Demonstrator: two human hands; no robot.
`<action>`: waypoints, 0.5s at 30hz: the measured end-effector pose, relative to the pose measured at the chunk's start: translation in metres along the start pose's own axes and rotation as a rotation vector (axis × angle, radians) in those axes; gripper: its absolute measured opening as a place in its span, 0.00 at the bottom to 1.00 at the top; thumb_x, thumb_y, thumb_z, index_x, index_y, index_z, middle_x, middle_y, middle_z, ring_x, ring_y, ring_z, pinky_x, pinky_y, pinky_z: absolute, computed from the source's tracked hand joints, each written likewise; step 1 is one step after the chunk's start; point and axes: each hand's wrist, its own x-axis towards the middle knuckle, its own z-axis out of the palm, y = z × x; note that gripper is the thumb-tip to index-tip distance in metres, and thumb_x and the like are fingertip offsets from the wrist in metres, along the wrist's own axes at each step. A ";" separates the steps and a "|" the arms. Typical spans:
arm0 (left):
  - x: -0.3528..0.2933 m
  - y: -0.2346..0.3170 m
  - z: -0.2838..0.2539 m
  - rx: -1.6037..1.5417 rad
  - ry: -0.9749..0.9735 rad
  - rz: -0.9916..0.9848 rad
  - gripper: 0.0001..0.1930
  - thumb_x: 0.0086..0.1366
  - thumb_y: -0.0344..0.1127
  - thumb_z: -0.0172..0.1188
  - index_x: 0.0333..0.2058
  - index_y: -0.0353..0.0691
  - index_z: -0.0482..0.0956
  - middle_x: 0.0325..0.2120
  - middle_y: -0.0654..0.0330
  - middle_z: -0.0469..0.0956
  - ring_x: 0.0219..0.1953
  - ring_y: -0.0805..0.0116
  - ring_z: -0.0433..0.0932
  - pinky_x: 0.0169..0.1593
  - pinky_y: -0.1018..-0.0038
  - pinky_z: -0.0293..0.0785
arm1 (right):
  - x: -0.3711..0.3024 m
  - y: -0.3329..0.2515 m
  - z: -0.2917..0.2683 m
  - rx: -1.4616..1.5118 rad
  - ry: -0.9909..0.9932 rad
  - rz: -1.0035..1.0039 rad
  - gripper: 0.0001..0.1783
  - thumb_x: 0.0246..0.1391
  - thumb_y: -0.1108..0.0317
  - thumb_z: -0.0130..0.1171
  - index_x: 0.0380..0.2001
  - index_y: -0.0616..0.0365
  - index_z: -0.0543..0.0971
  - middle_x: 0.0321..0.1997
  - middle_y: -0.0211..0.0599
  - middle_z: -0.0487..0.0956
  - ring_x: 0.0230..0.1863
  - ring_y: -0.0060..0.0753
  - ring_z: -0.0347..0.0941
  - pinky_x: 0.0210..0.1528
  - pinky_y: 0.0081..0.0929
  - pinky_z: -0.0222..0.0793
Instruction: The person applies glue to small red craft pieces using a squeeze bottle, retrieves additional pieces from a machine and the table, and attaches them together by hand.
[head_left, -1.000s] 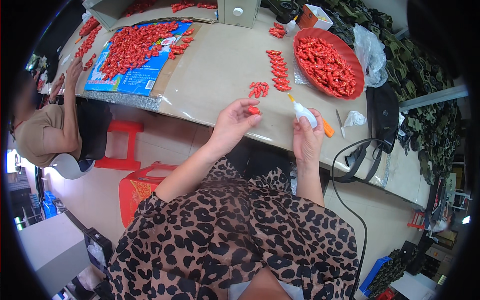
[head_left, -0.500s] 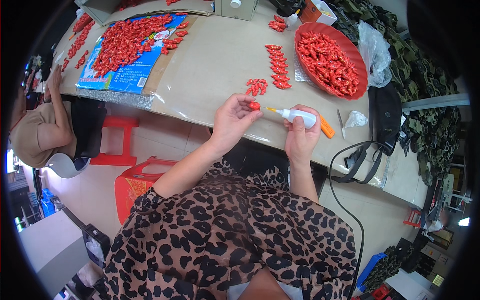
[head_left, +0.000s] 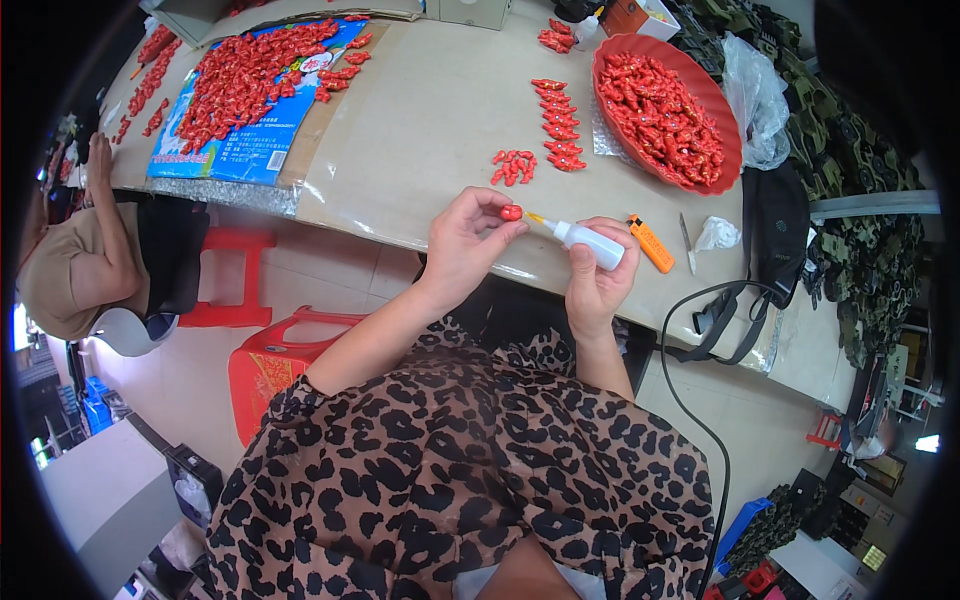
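Between the thumb and fingers of my left hand [head_left: 467, 240] is a small glossy red figurine piece [head_left: 511, 213]. My right hand [head_left: 603, 275] grips a white squeeze bottle [head_left: 594, 245] with a yellowish needle nozzle. The nozzle points left, its tip at or very close to the red piece; whether they touch I cannot tell. On the table just beyond my hands lies a cluster of small red parts [head_left: 514, 167]. A column of red figurines [head_left: 560, 127] runs beside it. To the right, a red scalloped bowl [head_left: 738, 165] is heaped with similar figurines.
An orange utility knife [head_left: 652, 245], a thin pointed tool [head_left: 687, 240] and crumpled tissue [head_left: 717, 234] lie right of my hands. A black strapped bag [head_left: 775, 235] sits at the table edge. Many red pieces cover a blue sheet [head_left: 232, 165] at left. Another person [head_left: 85, 255] sits there.
The bottle has tilted more steeply and my right hand has shifted slightly left and down, uncovering more of the orange knife. My left hand stays nearly in place. The view has shifted slightly.
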 end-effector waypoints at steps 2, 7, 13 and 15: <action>0.000 -0.001 0.000 0.008 0.000 0.001 0.12 0.49 0.22 0.57 0.32 0.32 0.66 0.28 0.60 0.70 0.32 0.76 0.72 0.37 0.82 0.70 | 0.000 0.002 -0.001 -0.054 -0.006 -0.017 0.14 0.47 0.70 0.53 0.35 0.61 0.62 0.37 0.39 0.65 0.32 0.23 0.64 0.35 0.18 0.63; 0.000 -0.003 0.000 0.030 0.001 0.034 0.12 0.48 0.22 0.58 0.32 0.32 0.66 0.28 0.60 0.70 0.32 0.76 0.72 0.37 0.82 0.70 | 0.001 -0.001 0.001 -0.049 -0.008 -0.007 0.14 0.47 0.71 0.53 0.35 0.61 0.62 0.36 0.39 0.65 0.32 0.23 0.64 0.35 0.17 0.63; 0.000 -0.004 -0.001 0.057 0.000 0.039 0.11 0.48 0.22 0.58 0.31 0.32 0.67 0.28 0.60 0.70 0.32 0.76 0.72 0.36 0.82 0.71 | 0.001 -0.003 0.001 -0.047 -0.026 0.001 0.13 0.47 0.71 0.53 0.35 0.61 0.62 0.36 0.39 0.65 0.32 0.23 0.64 0.34 0.17 0.63; 0.000 -0.003 -0.001 0.060 0.001 0.039 0.11 0.48 0.22 0.58 0.31 0.32 0.67 0.28 0.60 0.70 0.32 0.76 0.72 0.36 0.82 0.71 | 0.001 -0.003 0.001 -0.054 -0.035 0.001 0.13 0.47 0.71 0.53 0.35 0.61 0.62 0.36 0.39 0.65 0.32 0.22 0.64 0.34 0.17 0.63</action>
